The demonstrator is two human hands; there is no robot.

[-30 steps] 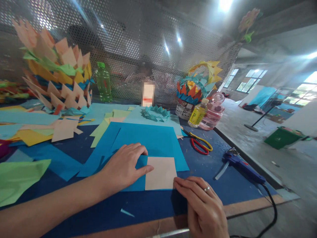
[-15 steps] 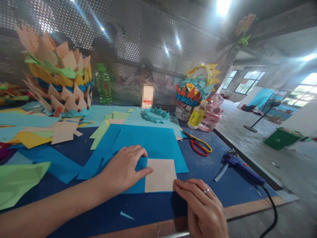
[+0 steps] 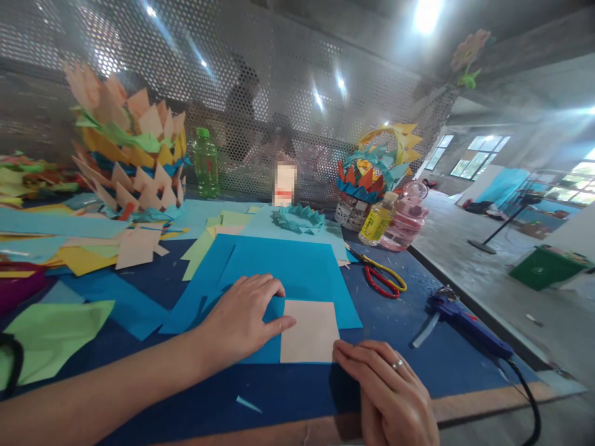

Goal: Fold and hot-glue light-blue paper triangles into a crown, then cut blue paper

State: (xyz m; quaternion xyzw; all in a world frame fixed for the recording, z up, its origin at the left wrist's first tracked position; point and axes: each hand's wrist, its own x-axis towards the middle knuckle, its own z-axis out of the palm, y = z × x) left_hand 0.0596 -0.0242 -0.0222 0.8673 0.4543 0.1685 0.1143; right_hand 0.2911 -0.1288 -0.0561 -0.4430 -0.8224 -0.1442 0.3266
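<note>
A small peach paper square point(image 3: 308, 334) lies flat on the near edge of a larger blue paper sheet point(image 3: 283, 260). My left hand point(image 3: 248, 316) rests palm down over the blue sheet, fingers and thumb apart. Its thumb tip touches the left edge of the square. At the square's lower right corner, the fingers of my right hand point(image 3: 388, 384) are pressed together, their tips on the corner. The thumb of that hand is hidden, and so is the underside of the grip.
Scissors point(image 3: 385, 279) and a blue glue gun point(image 3: 469, 322) lie to the right. A teal paper ring point(image 3: 300, 220) sits behind the sheets. Bottles point(image 3: 377, 220) stand farther back. At the left are loose papers point(image 3: 60, 334) and a layered paper lotus point(image 3: 134, 155).
The whole view has shifted a little, so things appear farther right. Both hands stay in the same place on the papers.
</note>
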